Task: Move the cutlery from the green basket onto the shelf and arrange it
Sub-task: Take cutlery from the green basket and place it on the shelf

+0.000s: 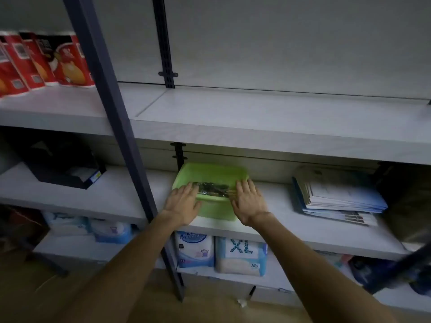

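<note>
Green basket (211, 174) (red packs (42, 59) above).

I see the green basket (211, 176) sitting at the front edge of the middle shelf (291, 206), with dark cutlery (213, 188) bundled crosswise inside near its front wall.
</note>
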